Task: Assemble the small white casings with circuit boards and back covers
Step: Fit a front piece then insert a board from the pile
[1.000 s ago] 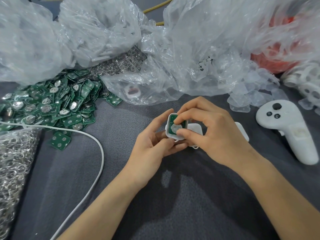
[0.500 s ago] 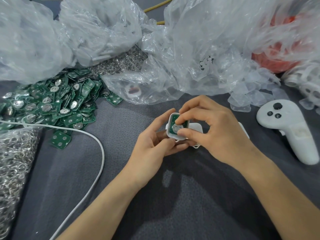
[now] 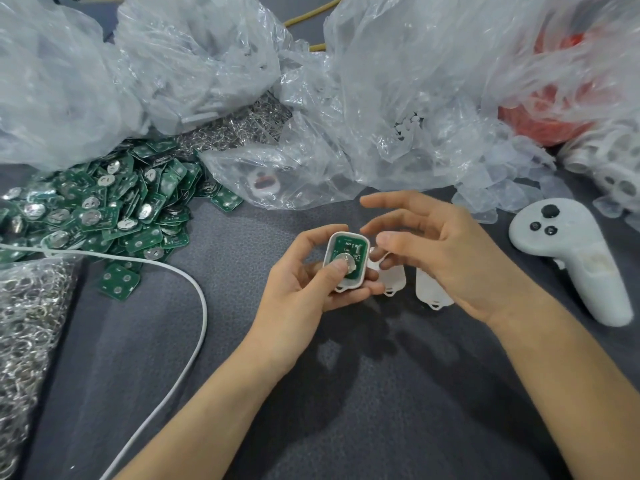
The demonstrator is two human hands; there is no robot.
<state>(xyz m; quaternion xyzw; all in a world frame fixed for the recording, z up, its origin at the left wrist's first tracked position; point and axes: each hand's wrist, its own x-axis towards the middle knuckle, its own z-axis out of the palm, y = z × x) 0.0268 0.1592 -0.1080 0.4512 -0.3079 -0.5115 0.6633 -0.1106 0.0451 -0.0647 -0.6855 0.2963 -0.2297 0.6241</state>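
Note:
My left hand (image 3: 304,289) grips a small white casing (image 3: 346,259) with a green circuit board seated inside it. The left thumb presses on the board's round metal battery. My right hand (image 3: 440,251) hovers just right of the casing with its fingers loosely spread and holds nothing. Two white back covers (image 3: 394,280) lie on the grey cloth under the right hand, partly hidden by it. A heap of green circuit boards (image 3: 104,209) covers the table at the left.
Crumpled clear plastic bags (image 3: 381,98) fill the back. A bag of metal rings (image 3: 24,323) sits at the left edge. A white cable (image 3: 194,323) curves across the cloth. A white controller (image 3: 575,261) lies at the right. Red material (image 3: 554,116) shows in a bag.
My right hand has let go of the casing and board and lifted away to the right with its fingers opening. The left thumb now presses on the battery.

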